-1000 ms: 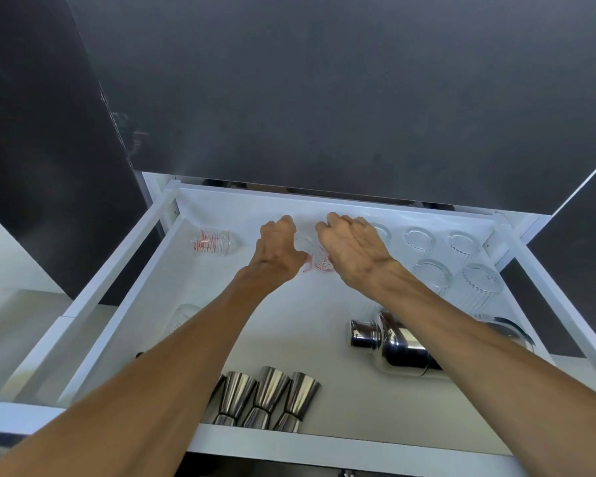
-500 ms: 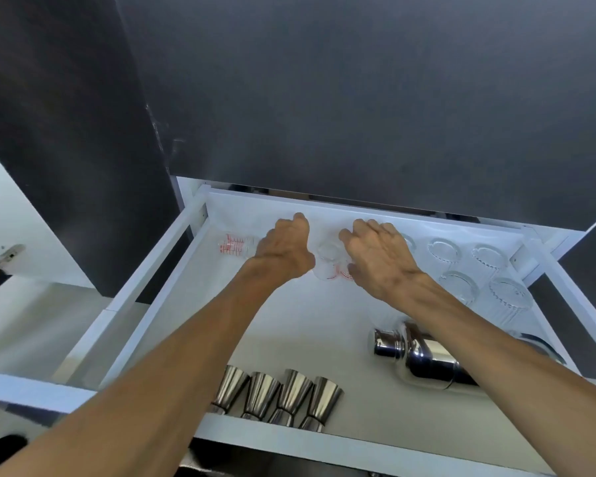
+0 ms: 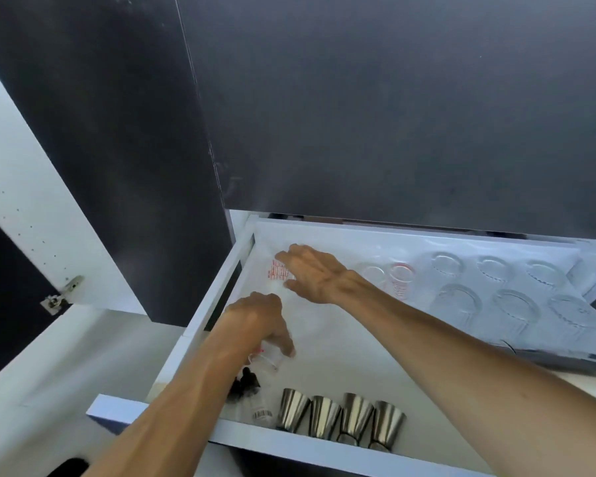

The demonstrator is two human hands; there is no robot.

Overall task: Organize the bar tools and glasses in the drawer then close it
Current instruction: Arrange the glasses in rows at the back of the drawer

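Note:
The white drawer point(image 3: 351, 352) stands pulled out under a dark cabinet front. My left hand point(image 3: 259, 321) is near the drawer's left side, its fingers closed on a small clear measuring glass point(image 3: 269, 359). Further back, my right hand point(image 3: 315, 274) reaches left with fingers spread, its fingertips over a red-marked measuring glass point(image 3: 278, 270) lying on its side. Another red-marked measuring glass point(image 3: 401, 279) stands upright behind my right wrist, beside a plain clear one point(image 3: 373, 273). Several ribbed glasses point(image 3: 511, 304) stand in rows at the back right.
Several steel jigger cups point(image 3: 341, 420) line the drawer's front edge, with small black-capped bottles point(image 3: 246, 387) to their left. A steel shaker point(image 3: 565, 362) lies at the right, mostly hidden by my right arm. An open white cabinet door with a hinge point(image 3: 61, 292) is on the left.
Both hands left the upright measuring glasses at the back centre. My left hand came forward and closed on a small glass; my right hand crossed left to the lying glass. The view shifted left.

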